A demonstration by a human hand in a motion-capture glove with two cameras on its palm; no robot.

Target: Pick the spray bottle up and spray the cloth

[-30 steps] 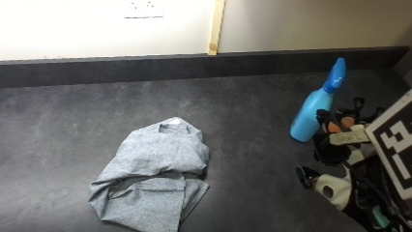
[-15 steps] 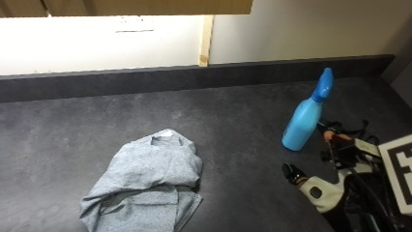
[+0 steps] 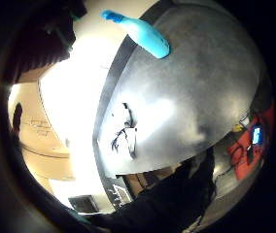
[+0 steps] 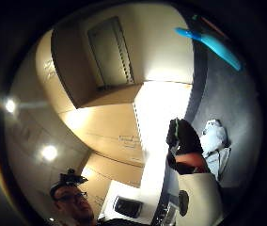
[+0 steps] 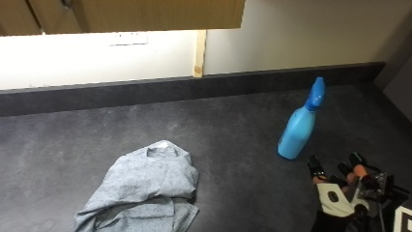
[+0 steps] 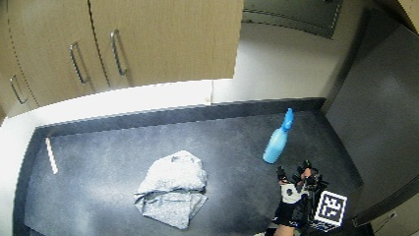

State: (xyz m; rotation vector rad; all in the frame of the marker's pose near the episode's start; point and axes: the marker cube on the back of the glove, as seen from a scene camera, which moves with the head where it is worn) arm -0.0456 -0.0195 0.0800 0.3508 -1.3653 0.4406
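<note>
Surface: a dark grey speckled countertop (image 5: pixel 244 145) is seen, bounded at the back by a low dark upstand below a pale wall; wooden wall cabinets (image 6: pixel 131 44) with metal handles are shown in full only in the wide outside view.
Fingers: the gloved fingers (image 5: pixel 314 165) are held straight and spread apart, pointing toward the back wall; nothing is gripped or touched by them.
Hand: the black-gloved right hand (image 5: pixel 338 191) is placed above the near right part of the countertop, back of the hand upward.
Bottle: the upright bright blue plastic spray bottle (image 5: pixel 300 127) stands on the countertop just beyond the fingertips, apart from them; its nozzle is turned toward the wall. It is also caught at the edge of both palm views (image 3: pixel 140 33) (image 4: pixel 213 44).
Cloth: the crumpled light grey-blue cloth (image 5: pixel 145 191) lies on the countertop well to the left of the bottle and hand, touched by nothing.
Palm views: in the thumb-side view the cloth (image 4: pixel 215 141) is shown beside a gloved digit; in the little-finger-side view it is washed out by glare.
Extra: a thin pale strip (image 6: pixel 51 155) at the countertop's far left edge is seen only in the wide outside view.
</note>
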